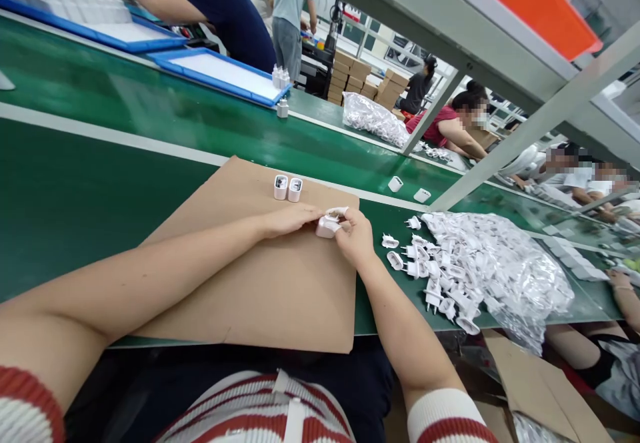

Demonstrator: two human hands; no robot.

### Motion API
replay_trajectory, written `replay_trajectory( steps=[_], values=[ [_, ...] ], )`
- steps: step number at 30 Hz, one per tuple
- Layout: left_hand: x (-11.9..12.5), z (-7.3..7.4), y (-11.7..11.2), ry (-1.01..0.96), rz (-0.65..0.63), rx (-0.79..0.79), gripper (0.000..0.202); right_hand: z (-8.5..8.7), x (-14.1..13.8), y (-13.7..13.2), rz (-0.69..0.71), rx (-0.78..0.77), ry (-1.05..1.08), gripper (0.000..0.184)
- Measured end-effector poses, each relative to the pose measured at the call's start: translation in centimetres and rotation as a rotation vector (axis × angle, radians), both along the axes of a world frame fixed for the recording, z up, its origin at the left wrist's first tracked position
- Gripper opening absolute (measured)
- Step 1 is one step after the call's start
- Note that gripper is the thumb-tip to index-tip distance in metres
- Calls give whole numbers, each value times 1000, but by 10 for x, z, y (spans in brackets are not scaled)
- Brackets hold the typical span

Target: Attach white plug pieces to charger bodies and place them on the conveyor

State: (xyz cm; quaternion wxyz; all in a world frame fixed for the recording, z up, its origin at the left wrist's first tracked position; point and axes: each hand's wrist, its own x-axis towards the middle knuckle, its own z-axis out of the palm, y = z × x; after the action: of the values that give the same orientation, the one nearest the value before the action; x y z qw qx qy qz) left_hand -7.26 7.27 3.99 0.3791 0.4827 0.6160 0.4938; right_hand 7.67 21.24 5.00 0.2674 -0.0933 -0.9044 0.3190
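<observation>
My left hand (290, 219) and my right hand (354, 233) meet over a brown cardboard sheet (260, 289), both pinched on one small white charger shell (327, 227). The right index finger wears a white finger cot. Two more white charger shells (287, 188) stand upright on the cardboard just beyond my hands. To the right of my right hand, a heap of white plug parts (440, 276) spills from a clear plastic bag (510, 269) onto the green belt.
A green conveyor belt (100, 163) runs across the view, with two loose shells (408, 189) on it. Blue trays (220, 73) and a bag of white parts (373, 119) sit on the far side. Other people work opposite and to the right. A metal frame post (525, 129) slants overhead.
</observation>
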Motion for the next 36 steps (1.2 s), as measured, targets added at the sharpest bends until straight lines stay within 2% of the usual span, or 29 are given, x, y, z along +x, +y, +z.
replay_trajectory(
  steps=[4, 7, 10, 14, 16, 19, 21, 22, 23, 25, 27, 29, 31, 33, 36],
  values=[
    [-2, -15, 3, 272, 101, 68, 56, 3, -3, 2, -7, 97, -50, 29],
    [-2, -22, 5, 429, 172, 55, 52, 7, -4, 3, 13, 179, -70, 29],
    [0, -20, 3, 417, 200, 33, 47, 8, -3, 1, 8, 162, -45, 28],
    [8, -13, -8, 121, 199, 140, 46, 2, -2, -3, -2, 103, -18, 36],
    [13, -13, -13, 66, 169, 167, 52, 0, -4, -3, 11, 78, -27, 40],
    [18, -15, -11, 226, 144, 142, 49, 10, 1, 3, -4, 50, -62, 46],
    [17, -13, 0, 336, 213, 109, 42, 25, 13, 15, -128, 137, -134, 53],
    [14, -10, 8, 379, 260, 90, 40, 32, 21, 23, -238, 220, -201, 56],
    [9, -5, 17, 423, 307, 69, 38, 39, 29, 33, -367, 298, -296, 59],
    [-8, 9, 40, 518, 395, 16, 38, 48, 43, 54, -547, 331, -563, 72],
    [-32, 27, 64, 637, 481, -86, 40, 48, 51, 73, -573, 281, -768, 74],
    [-59, 42, 85, 760, 545, -234, 44, 40, 52, 86, -505, 226, -833, 59],
    [-82, 51, 102, 829, 576, -372, 51, 31, 49, 91, -448, 178, -758, 40],
    [-98, 53, 112, 849, 588, -465, 54, 22, 43, 91, -410, 95, -582, 27],
    [-113, 51, 115, 852, 576, -563, 54, 12, 31, 87, -324, -113, -270, 26]
  ],
)
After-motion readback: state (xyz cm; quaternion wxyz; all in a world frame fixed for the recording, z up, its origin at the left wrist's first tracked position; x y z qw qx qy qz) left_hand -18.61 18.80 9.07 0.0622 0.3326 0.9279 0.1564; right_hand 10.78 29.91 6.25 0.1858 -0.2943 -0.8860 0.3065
